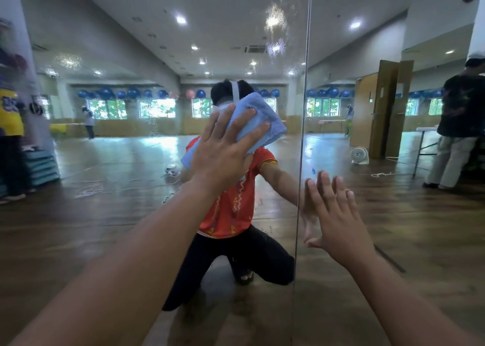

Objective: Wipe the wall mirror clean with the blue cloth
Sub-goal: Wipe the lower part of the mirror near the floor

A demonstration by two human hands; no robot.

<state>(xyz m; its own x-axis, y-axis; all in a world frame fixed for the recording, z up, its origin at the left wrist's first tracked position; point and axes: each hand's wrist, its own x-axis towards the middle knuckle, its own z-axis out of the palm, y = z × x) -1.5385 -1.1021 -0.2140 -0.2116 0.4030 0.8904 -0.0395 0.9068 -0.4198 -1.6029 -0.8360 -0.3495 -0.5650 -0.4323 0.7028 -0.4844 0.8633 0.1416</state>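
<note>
Left hand [223,149] flat, pressing blue cloth [252,120] on mirror [131,162]; right hand [333,209] spread on glass — risks fresh smudges.

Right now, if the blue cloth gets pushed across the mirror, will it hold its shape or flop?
Probably soft and limp: the blue cloth is folded into a thick pad that dents under the fingers of the left hand. It should glide, since the mirror looks wet with droplets. Unpinned edges may flop.
</note>
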